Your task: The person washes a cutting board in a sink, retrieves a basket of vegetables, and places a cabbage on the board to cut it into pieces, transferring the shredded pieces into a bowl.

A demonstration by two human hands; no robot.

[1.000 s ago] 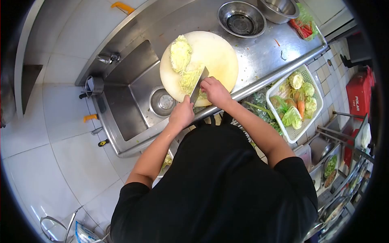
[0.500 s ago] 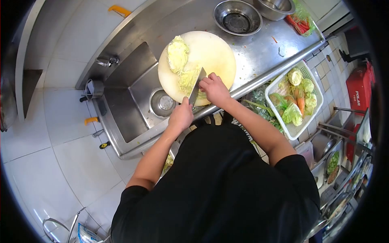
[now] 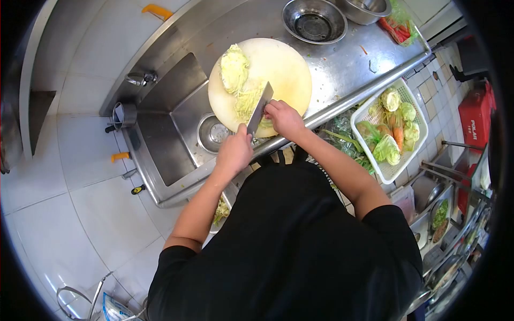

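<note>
A round white cutting board [image 3: 292, 64] lies on the steel counter beside the sink. On its left part rest a pale green cabbage piece [image 3: 234, 69] and shredded cabbage [image 3: 248, 102]. My left hand [image 3: 234, 151] is closed at the lower end of a cleaver [image 3: 261, 108], whose handle is hidden in the grip. The blade slants up and right over the board. Close against the blade's right side is my right hand [image 3: 284, 119], its fingers curled; what they hold is hidden. A little cabbage shows below the fingers, right of the blade.
The sink [image 3: 168, 152] holds a round metal strainer [image 3: 213, 132]. Metal bowls [image 3: 314, 21] and a bag of red peppers [image 3: 396, 27] stand at the back right. A white basket [image 3: 390, 174] of vegetables sits right of the counter's edge. Below is a container of scraps [image 3: 221, 212].
The cleaver has shifted slightly up the board, and more of its blade face shows. My left hand has moved slightly left with it. My right hand has barely moved.
</note>
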